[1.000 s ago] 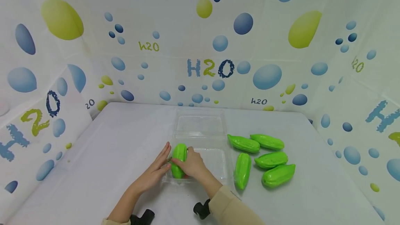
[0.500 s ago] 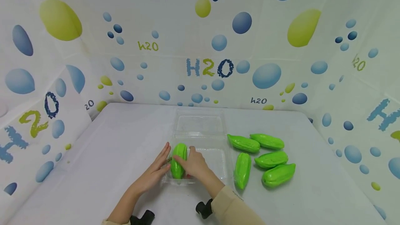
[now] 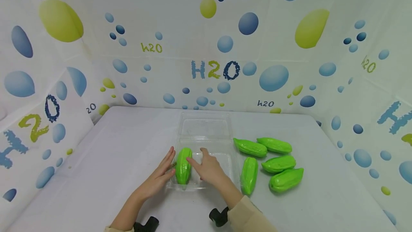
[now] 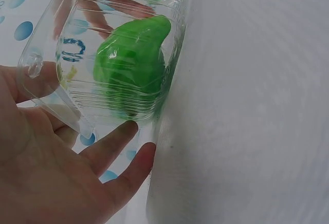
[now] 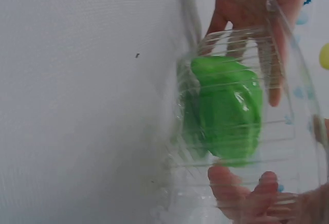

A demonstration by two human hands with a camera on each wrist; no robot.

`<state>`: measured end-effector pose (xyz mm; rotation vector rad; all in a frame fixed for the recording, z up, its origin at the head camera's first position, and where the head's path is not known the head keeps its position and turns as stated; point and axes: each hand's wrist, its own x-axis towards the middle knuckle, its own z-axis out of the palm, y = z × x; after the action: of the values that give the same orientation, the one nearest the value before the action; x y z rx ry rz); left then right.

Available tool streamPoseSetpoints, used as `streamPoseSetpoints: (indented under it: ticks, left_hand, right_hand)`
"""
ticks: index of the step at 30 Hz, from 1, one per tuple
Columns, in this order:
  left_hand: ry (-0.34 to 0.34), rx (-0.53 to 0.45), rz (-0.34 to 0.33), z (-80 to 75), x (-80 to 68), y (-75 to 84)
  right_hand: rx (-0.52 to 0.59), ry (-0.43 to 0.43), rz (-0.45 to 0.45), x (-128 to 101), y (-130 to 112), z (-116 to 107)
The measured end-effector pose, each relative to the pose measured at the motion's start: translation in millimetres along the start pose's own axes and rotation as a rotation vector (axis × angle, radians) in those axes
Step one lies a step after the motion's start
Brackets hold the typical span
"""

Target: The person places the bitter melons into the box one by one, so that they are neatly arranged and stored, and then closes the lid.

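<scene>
While the left hand (image 3: pixel 158 179) lies flat with straight fingers against the left outer wall of the clear plastic clamshell box (image 3: pixel 222 160), steadying it, the right hand (image 3: pixel 210 169) sits inside the box with relaxed, spread fingers, gripping nothing, fingertips just beside the glossy green ridged toy gourd (image 3: pixel 183 165). That gourd lies lengthwise at the left end of the box's near tray; the lid is folded open on the far side. Both wrist views show the gourd through the ribbed wall (image 4: pixel 134 70) (image 5: pixel 229 108), with left-hand fingers (image 4: pixel 110 144) touching the plastic. Five more green gourds (image 3: pixel 276 160) lie in a loose group on the white desk (image 3: pixel 112 146), right of the box, one just beside its right wall. Step looks like packing: first piece placed, right hand letting go. Next move probably calls for reaching right to the nearest loose gourd and laying it parallel beside the first, left hand bracing the light box so it doesn't slide.
</scene>
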<state>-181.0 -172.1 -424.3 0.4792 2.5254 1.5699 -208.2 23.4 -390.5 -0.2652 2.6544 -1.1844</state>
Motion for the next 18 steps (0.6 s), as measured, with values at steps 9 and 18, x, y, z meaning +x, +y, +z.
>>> streamPoseSetpoints:
  ticks: [9, 18]
  left_hand:
    - [0.003, -0.002, -0.004, -0.4, -0.1, 0.8]
    - [-0.001, 0.006, 0.006, 0.5, 0.3, 1.8]
  right_hand:
    - [-0.068, 0.008, -0.057, -7.7, 0.4, -24.6]
    - [-0.106, -0.029, -0.118, -15.5, 4.0, -50.8]
